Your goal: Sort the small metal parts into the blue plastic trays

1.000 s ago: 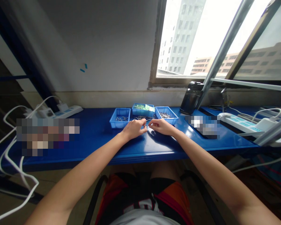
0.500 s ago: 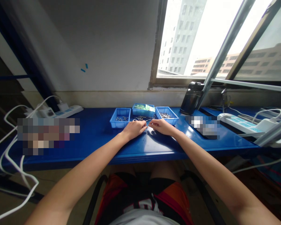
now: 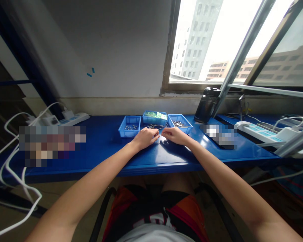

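Well, starting at the left, one blue tray [image 3: 129, 133] holds a sparse scatter of thin metal pieces [image 3: 131, 127], too small to count surely. Beside it the left hand [image 3: 145, 138] is curled low over the table [image 3: 141, 159], fingertips drawn in; I can't tell what it grips. Just behind the hands lies a loose pile of thin pieces [image 3: 153, 127], part hidden, between the trays. At the back, a second tray [image 3: 147, 119] carries one green packet [image 3: 156, 115]. The right hand [image 3: 175, 135] bends inward, thumb and fingers nearly closed near the left's tips; whether it pinches a piece, I can't say. Rightmost, the third tray [image 3: 185, 130] has a denser heap, uncountable from here. With that pile outside the trays, I judge the handling under way, unfinished.
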`<state>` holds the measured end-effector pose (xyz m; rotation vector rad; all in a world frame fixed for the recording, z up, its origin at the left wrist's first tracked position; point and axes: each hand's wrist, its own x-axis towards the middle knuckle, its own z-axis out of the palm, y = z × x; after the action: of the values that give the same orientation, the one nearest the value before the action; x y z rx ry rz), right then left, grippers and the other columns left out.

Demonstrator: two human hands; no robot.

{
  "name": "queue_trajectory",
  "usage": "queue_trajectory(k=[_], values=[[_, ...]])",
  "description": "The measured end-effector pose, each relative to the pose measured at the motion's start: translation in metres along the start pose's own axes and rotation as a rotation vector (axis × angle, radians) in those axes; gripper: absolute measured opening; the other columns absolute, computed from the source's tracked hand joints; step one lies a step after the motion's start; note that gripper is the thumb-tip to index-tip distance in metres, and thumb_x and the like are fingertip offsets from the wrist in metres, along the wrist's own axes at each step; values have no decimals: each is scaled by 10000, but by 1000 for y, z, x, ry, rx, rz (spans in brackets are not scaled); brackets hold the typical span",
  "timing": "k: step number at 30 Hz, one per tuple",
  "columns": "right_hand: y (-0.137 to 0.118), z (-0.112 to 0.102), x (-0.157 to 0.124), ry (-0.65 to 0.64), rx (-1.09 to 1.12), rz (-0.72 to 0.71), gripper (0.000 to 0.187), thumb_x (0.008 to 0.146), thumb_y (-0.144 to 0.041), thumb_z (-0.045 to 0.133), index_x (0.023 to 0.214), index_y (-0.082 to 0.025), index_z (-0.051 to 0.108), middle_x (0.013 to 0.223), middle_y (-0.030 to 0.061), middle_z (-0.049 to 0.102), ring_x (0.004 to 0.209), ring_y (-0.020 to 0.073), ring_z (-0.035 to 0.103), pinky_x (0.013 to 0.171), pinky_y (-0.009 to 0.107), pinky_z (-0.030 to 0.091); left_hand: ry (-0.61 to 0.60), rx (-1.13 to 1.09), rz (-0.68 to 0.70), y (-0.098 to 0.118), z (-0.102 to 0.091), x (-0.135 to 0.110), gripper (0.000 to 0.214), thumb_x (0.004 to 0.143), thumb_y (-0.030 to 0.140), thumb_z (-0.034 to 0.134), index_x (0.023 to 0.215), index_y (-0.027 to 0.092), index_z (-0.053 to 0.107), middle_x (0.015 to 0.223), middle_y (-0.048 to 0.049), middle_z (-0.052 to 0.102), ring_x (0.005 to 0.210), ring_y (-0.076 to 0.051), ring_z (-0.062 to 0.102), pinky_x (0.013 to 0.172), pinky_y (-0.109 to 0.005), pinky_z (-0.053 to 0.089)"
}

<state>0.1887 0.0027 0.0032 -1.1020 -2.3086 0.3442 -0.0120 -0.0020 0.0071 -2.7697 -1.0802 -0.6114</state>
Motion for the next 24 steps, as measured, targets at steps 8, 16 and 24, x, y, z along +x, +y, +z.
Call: queue_trajectory(k=[8,16,24], values=[[-1,-1,0,7,11,-11,249,808,-332,492,791,-140,650,573,-2,582,518,82,461,533,194,342,4,-80,-15,0,-1,0,166,863,287,449,896,190,579,797,-27,642,787,-160,599,801,-279,443],[-6,-3,-2,-7,75,16,258,816,-355,494,779,-145,641,519,-1,596,493,97,526,548,198,389,13,-96,-45,2,-2,0,182,867,295,439,918,188,577,804,-30,638,792,-159,604,736,-249,463],[-11,-6,-4,-11,153,38,261,815,-379,501,776,-152,624,520,0,618,460,105,569,539,201,432,25,-125,-46,2,-4,-1,192,876,295,420,924,180,565,845,-26,637,756,-143,607,682,-225,460]])
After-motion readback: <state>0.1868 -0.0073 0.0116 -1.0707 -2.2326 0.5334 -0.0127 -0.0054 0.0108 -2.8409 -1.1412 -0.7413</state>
